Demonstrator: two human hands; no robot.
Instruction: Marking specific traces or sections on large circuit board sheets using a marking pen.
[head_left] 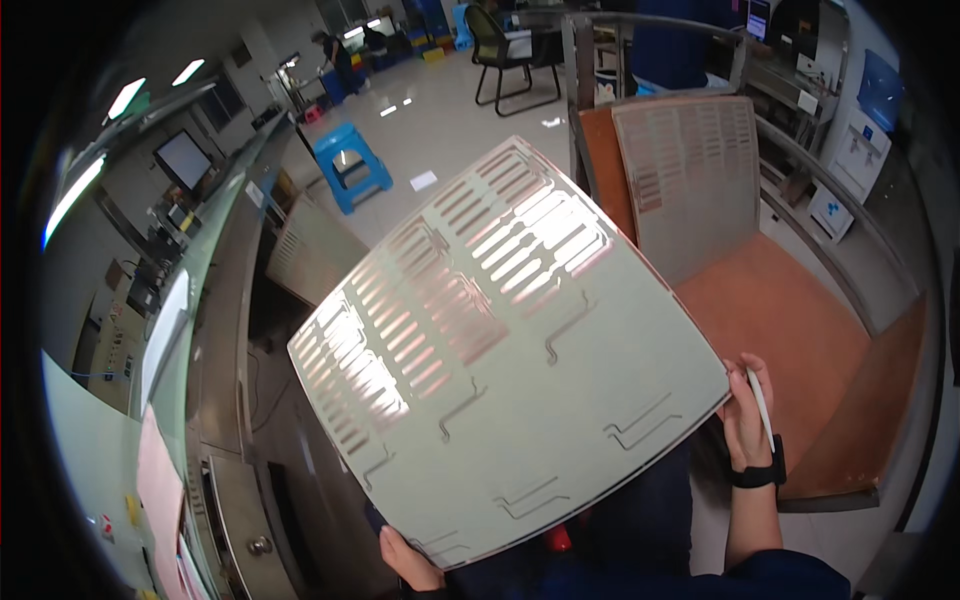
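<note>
A large flat panel (590,390), pale grey-green with shiny coppery slots and thin dark line patterns, is held tilted in front of me. At its lower left corner my left hand (408,560) grips the edge, thumb showing and the other fingers mostly hidden behind. My right hand (748,410) is closed on the right corner. It also holds a slim white pen-like stick (761,408) along the fingers. Light glares off the slots in the upper half.
On the right, a metal-framed cart (780,330) with orange-brown boards carries a similar panel (690,180) leaning upright. Another panel (318,248) leans by the left workbench (215,330). Further off are a blue stool (352,165), an office chair (505,60) and a water dispenser (850,170).
</note>
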